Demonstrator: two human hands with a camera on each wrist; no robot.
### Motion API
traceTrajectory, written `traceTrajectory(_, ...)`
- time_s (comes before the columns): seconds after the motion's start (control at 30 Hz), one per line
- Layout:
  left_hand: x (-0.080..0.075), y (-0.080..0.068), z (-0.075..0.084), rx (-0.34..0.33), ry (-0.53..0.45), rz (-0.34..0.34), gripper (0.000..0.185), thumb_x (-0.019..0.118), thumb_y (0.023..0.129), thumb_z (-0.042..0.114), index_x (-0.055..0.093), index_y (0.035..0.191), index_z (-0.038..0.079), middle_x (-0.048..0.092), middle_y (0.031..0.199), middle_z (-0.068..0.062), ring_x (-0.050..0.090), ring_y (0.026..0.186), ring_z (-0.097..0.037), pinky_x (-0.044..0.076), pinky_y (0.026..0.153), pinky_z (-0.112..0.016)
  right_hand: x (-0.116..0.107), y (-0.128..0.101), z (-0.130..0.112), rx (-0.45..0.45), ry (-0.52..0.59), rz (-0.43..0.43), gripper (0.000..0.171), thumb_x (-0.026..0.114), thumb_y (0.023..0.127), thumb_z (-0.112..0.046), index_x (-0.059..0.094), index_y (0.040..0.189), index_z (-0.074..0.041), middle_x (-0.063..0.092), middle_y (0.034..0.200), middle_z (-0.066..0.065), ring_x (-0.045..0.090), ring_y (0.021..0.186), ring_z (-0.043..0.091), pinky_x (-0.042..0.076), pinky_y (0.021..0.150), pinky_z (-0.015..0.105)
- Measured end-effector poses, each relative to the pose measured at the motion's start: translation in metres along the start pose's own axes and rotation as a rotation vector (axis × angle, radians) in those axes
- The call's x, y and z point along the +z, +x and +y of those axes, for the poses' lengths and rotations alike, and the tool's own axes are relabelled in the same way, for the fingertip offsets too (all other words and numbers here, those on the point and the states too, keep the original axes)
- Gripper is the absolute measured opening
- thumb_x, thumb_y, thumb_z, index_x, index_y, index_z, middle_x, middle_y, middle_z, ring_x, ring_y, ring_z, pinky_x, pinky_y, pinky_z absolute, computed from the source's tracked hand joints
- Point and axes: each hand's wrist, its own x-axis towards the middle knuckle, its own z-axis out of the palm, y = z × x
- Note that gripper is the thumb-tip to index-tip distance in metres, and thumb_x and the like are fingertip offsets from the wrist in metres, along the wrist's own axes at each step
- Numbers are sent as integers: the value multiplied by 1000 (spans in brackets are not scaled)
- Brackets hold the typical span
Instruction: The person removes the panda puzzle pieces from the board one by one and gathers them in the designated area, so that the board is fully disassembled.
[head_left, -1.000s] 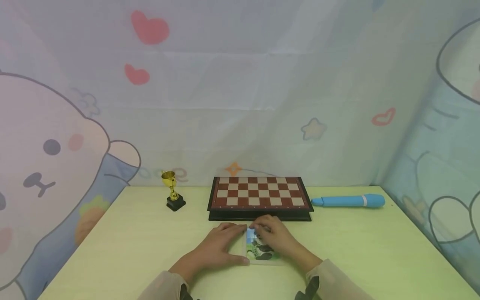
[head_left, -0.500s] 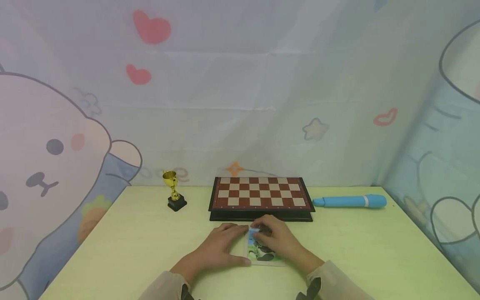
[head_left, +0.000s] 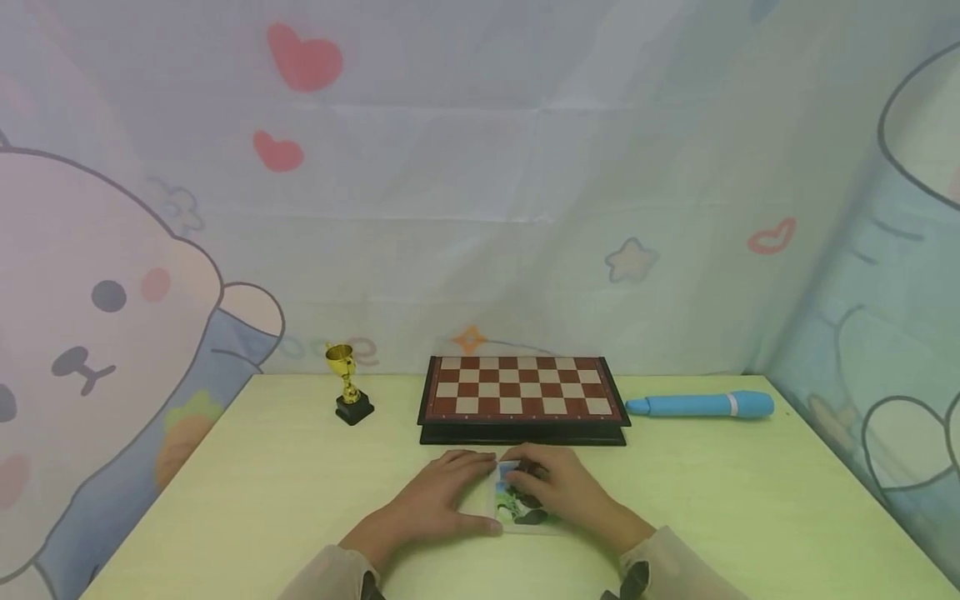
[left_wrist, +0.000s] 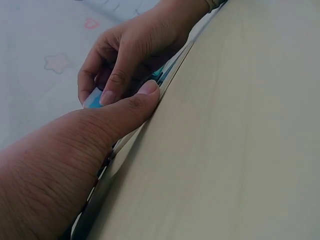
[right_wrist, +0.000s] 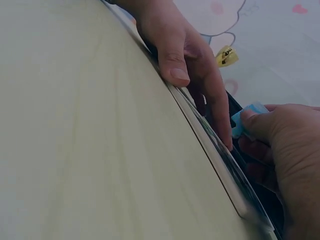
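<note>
— Where is the puzzle tray?

— Flat on the near middle of the counter, just in front of the chessboard, between both hands.

— What does the left hand do?

— It lies spread on the tray's left edge, thumb along the near side, steadying it.

— And the right hand?

— Its grip pinches a small blue puzzle piece over the tray's far end.

— Anything else?

— A gold trophy stands far left; a blue pen-shaped object lies far right.
</note>
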Motion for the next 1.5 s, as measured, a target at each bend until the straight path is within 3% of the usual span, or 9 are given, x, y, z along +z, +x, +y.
traceTrajectory(0.23, 0, -1, 1, 5, -18, 20, 93, 60, 82, 78, 44, 153, 21, 38, 159, 5, 33, 146, -23, 30, 117, -53, -26, -17, 14, 131, 5, 38, 26, 65, 98, -38, 71, 119, -24, 68, 108, -21, 66, 96, 4, 57, 84, 29)
traceTrajectory(0.47, -1, -2, 0, -4, -15, 16, 94, 60, 81, 78, 44, 153, 20, 38, 159, 5, 34, 146, -24, 30, 117, -54, -57, -45, 46, 128, -72, 104, 15, 70, 96, -28, 73, 111, -26, 71, 103, -15, 64, 87, 6, 57, 76, 27)
traceTrajectory(0.6, 1, -3, 0, -16, -27, 5, 93, 60, 81, 79, 44, 153, 21, 37, 159, 6, 33, 146, -23, 30, 118, -53, -66, -55, 55, 105, -163, 101, 16, 71, 95, -25, 74, 110, -21, 70, 102, -13, 62, 89, 5, 57, 78, 28)
traceTrajectory(0.77, 0, -3, -1, -21, -28, 8, 94, 60, 81, 79, 44, 153, 22, 37, 159, 7, 33, 147, -22, 30, 118, -53, -67, -52, 55, 55, -231, 76, 17, 70, 96, -23, 75, 110, -16, 64, 99, -12, 56, 84, 5, 54, 72, 26)
traceTrajectory(1.03, 0, -3, 1, -21, -38, 10, 94, 61, 80, 78, 44, 153, 22, 37, 159, 6, 33, 146, -23, 30, 117, -54, -60, -51, 54, 129, -208, 101, 11, 72, 95, -25, 73, 105, -20, 59, 101, -13, 58, 90, 6, 57, 77, 24)
traceTrajectory(1.5, 0, -3, 0, -22, -42, 9, 92, 60, 81, 78, 45, 153, 22, 37, 159, 7, 33, 146, -22, 30, 117, -54, -60, -50, 49, 90, -201, 136, 11, 74, 93, -17, 73, 104, -16, 61, 100, -8, 60, 88, 8, 57, 74, 24)
